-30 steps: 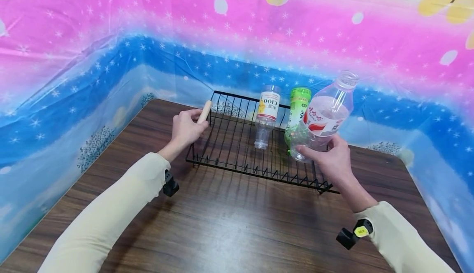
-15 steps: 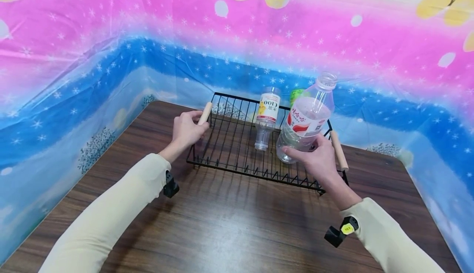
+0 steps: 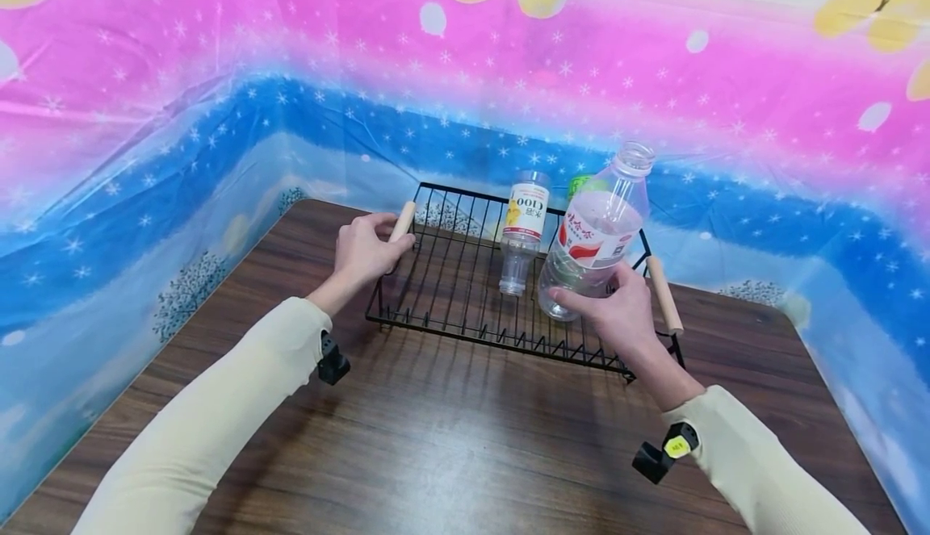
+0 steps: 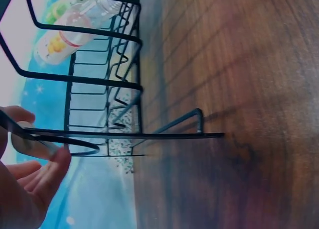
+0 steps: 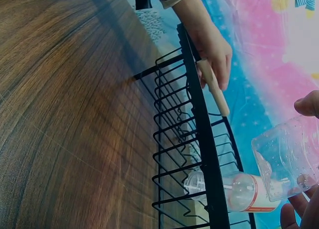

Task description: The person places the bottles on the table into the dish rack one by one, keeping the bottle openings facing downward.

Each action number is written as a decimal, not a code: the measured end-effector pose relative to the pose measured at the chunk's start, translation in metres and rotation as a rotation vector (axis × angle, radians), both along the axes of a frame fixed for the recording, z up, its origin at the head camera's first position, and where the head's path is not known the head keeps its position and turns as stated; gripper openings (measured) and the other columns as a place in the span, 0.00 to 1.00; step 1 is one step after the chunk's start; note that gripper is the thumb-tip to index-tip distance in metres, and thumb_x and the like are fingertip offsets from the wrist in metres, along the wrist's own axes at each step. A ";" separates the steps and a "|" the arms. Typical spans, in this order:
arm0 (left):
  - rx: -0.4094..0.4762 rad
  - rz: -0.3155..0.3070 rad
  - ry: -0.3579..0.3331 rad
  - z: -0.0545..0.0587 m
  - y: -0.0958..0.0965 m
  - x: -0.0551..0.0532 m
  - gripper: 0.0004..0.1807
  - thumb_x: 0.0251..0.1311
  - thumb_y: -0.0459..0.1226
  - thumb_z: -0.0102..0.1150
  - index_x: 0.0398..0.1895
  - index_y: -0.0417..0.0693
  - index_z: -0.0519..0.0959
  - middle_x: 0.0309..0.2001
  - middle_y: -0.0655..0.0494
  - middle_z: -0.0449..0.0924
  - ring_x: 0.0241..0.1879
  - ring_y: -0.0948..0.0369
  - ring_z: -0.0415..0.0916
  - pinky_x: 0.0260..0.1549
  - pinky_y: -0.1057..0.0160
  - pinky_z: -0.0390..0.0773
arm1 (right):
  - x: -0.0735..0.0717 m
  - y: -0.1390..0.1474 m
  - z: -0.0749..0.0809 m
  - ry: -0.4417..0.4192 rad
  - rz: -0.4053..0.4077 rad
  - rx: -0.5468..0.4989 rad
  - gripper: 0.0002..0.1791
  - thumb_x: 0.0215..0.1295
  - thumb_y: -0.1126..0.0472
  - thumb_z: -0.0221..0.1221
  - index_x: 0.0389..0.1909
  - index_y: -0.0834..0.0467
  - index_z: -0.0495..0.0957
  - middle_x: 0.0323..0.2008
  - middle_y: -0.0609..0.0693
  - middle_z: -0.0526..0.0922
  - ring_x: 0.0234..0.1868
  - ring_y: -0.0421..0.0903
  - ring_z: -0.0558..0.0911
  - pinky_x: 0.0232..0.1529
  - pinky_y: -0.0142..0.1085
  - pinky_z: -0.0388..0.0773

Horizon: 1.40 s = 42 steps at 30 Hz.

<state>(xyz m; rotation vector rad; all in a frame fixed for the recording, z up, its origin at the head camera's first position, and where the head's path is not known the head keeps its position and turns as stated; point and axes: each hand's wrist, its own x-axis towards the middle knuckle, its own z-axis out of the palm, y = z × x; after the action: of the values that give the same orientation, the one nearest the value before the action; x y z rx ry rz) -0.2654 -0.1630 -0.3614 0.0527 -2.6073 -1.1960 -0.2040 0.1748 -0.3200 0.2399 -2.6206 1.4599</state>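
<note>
My left hand (image 3: 366, 248) grips the left wooden handle (image 3: 402, 223) of a black wire dish rack (image 3: 501, 344). In my right hand (image 3: 628, 309) is a large clear plastic bottle (image 3: 599, 232), uncapped, with a white and red label. Its mouth points up, tilted right, and thumb and fingers hold it low on the body, over the rack's right half. The right wrist view shows the base of this bottle (image 5: 279, 162) above the rack. A smaller C100 bottle (image 3: 526, 212) leans neck-down in the rack. Behind the held bottle, a green bottle (image 3: 580, 185) is mostly hidden.
The rack's right wooden handle (image 3: 664, 294) is beside my right wrist. Everything stands on a dark wooden table (image 3: 436, 438). A pink and blue patterned cloth (image 3: 479, 107) hangs around the table's back and sides.
My right hand has carried the large bottle left over the rack, uncovering the right handle and covering more of the green bottle. My left hand stays on its handle.
</note>
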 end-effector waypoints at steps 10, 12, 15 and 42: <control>0.020 -0.037 0.086 0.030 0.012 0.002 0.36 0.55 0.55 0.63 0.65 0.48 0.71 0.58 0.48 0.77 0.54 0.50 0.75 0.55 0.48 0.71 | 0.001 -0.001 0.001 -0.011 -0.004 0.005 0.39 0.49 0.48 0.73 0.61 0.53 0.69 0.58 0.52 0.75 0.60 0.52 0.73 0.60 0.55 0.71; 0.026 -0.067 0.107 0.040 0.017 0.004 0.37 0.54 0.55 0.64 0.66 0.50 0.71 0.59 0.49 0.76 0.55 0.51 0.74 0.56 0.49 0.71 | 0.001 -0.001 0.000 -0.014 -0.004 0.004 0.39 0.49 0.49 0.73 0.62 0.53 0.69 0.59 0.53 0.75 0.60 0.52 0.73 0.60 0.55 0.70; 0.023 -0.118 0.141 0.055 0.025 0.008 0.37 0.54 0.54 0.65 0.66 0.52 0.70 0.60 0.51 0.76 0.57 0.53 0.73 0.55 0.51 0.73 | 0.002 -0.001 0.000 -0.025 -0.004 0.000 0.40 0.49 0.49 0.73 0.62 0.54 0.69 0.59 0.53 0.75 0.61 0.53 0.73 0.61 0.55 0.70; -0.109 -0.718 0.298 0.173 0.099 0.055 0.49 0.44 0.56 0.73 0.72 0.61 0.62 0.65 0.62 0.69 0.62 0.65 0.67 0.43 0.67 0.80 | 0.002 -0.001 -0.002 0.008 0.042 0.021 0.39 0.48 0.47 0.73 0.62 0.51 0.70 0.56 0.51 0.77 0.56 0.51 0.76 0.55 0.52 0.75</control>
<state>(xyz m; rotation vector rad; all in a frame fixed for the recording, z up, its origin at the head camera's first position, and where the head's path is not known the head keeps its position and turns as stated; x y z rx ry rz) -0.2104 -0.0636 -0.1886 -1.0715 -2.4658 -1.1267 -0.2023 0.1735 -0.3221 0.3044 -2.6414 1.4422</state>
